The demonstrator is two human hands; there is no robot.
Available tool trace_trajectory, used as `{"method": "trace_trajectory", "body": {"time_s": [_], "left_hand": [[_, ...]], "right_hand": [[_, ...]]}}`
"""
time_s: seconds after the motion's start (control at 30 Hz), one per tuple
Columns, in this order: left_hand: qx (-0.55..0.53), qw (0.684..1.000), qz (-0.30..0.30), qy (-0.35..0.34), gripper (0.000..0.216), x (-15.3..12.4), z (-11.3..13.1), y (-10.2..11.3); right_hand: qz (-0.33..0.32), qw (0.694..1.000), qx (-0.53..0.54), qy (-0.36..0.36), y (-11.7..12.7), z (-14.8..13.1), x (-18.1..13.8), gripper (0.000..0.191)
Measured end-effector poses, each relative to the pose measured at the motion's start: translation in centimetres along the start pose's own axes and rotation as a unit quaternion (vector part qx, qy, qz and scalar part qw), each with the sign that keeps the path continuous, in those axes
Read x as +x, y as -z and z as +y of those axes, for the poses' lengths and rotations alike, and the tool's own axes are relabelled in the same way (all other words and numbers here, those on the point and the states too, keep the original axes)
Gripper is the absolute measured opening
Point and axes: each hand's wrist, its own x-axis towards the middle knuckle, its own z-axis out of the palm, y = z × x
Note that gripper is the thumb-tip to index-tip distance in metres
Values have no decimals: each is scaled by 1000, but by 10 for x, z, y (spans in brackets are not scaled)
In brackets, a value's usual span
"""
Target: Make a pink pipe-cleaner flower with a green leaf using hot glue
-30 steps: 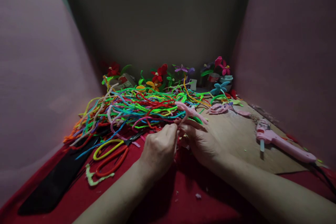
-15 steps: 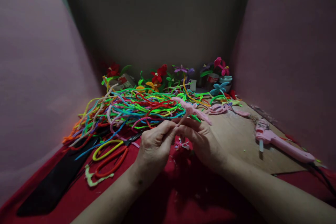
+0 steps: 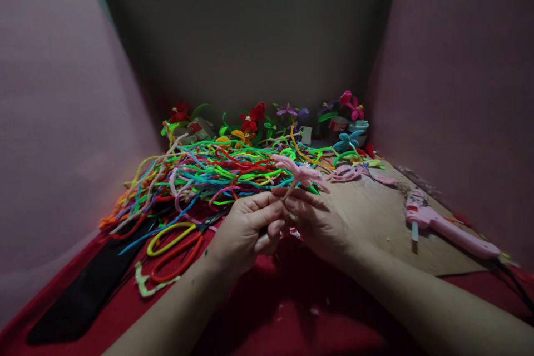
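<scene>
A pink pipe-cleaner flower (image 3: 301, 172) rises from between my two hands, its petals up and tilting to the right. My left hand (image 3: 254, 223) is closed, thumb and fingers pinching the flower's thin stem. Closed on the same stem from the other side is my right hand (image 3: 317, 221), its fingertips meeting those of the left. The lower end of the stem is hidden by my fingers. Small pink scraps (image 3: 294, 232) lie on the red cloth (image 3: 271, 311), partly covered by my hands.
Behind my hands spreads a heap of coloured pipe cleaners (image 3: 233, 169). Scissors with yellow and red handles (image 3: 177, 250) lie left, near a black strip (image 3: 87, 295). At right a pink glue gun (image 3: 450, 228) rests on a brown board (image 3: 375, 222). Finished flowers (image 3: 252, 119) stand along the back.
The flower has turned in my fingers, and its petals look bunched closer together. My left fingers have shifted their grip, and both hands have come closer over the pink scraps.
</scene>
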Motion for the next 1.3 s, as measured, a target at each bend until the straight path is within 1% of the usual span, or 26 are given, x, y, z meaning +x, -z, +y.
{"method": "trace_trajectory", "body": {"time_s": [0.07, 0.13, 0.2, 0.23, 0.27, 0.3, 0.33, 0.4, 0.43, 0.47, 0.53, 0.6, 0.7, 0.77, 0.8, 0.83, 0.87, 0.9, 0.93, 1.0, 1.07, 1.1, 1.17, 1.2, 1.23, 1.3], "left_hand": [[-15, 999, -29, 26, 19, 1, 1, 2], [7, 999, -29, 23, 17, 1, 2, 1], [89, 996, 4, -15, 18, 0, 2, -1], [155, 987, 26, -44, 22, -1, 1, -2], [233, 968, 51, -80, 24, -1, -1, -3], [317, 938, 75, -123, 23, -2, -3, -3], [397, 897, 95, -170, 20, -2, -6, -2], [530, 798, 126, -258, 10, -1, -13, 0], [580, 748, 138, -291, 10, 0, -16, 2], [620, 703, 153, -313, 12, 1, -20, 4], [677, 629, 178, -338, 14, 3, -24, 8], [713, 569, 194, -361, 13, 5, -26, 10], [749, 495, 192, -396, 9, 7, -27, 12], [768, 460, 184, -407, 12, 7, -26, 13], [772, 454, 178, -408, 14, 7, -26, 14], [770, 459, 172, -409, 16, 7, -26, 14], [760, 478, 165, -408, 18, 7, -26, 14], [741, 510, 159, -408, 19, 7, -25, 13], [711, 553, 154, -406, 19, 6, -24, 12], [629, 661, 156, -379, 17, 5, -20, 8], [525, 773, 165, -317, 16, 2, -15, 2], [468, 823, 164, -279, 16, 1, -12, -1], [347, 903, 147, -208, 16, -1, -7, -6], [291, 931, 135, -176, 16, -1, -5, -8], [241, 952, 122, -146, 15, -1, -4, -8], [169, 976, 99, -99, 17, -1, -2, -8]], "right_hand": [[1, 1000, 18, 2, 1, 1, 1, 14], [11, 1000, 27, 4, 1, 2, 1, 11], [25, 999, 31, 2, 0, 3, 1, 10], [31, 999, 33, -1, 0, 3, 1, 11], [36, 999, 37, -2, 0, 3, 1, 12], [40, 998, 42, -1, 0, 3, 2, 14], [45, 998, 48, 0, 0, 3, 2, 16], [58, 997, 58, -5, 1, 4, 2, 19], [67, 996, 62, -9, 2, 5, 2, 19], [74, 995, 62, -12, 2, 5, 2, 19], [86, 994, 61, -16, 3, 7, 2, 20], [93, 994, 60, -17, 2, 8, 2, 20], [116, 992, 50, -28, 1, 10, 1, 20], [127, 991, 36, -28, 0, 11, 1, 20], [130, 991, 27, -22, -1, 11, 0, 20], [131, 991, 15, -12, -2, 11, 0, 19], [130, 992, 1, 2, -3, 9, 0, 19], [123, 992, -15, 16, -5, 8, -1, 19], [111, 993, -32, 30, -6, 6, -1, 19], [81, 993, -63, 55, -9, 1, -2, 17], [63, 992, -84, 66, -11, -3, -3, 16], [61, 991, -96, 71, -11, -4, -4, 15], [62, 986, -129, 83, -10, -5, -4, 14], [57, 984, -147, 86, -9, -4, -4, 14], [49, 982, -158, 86, -8, -4, -4, 15], [34, 985, -149, 75, -6, -2, -2, 16]]}}
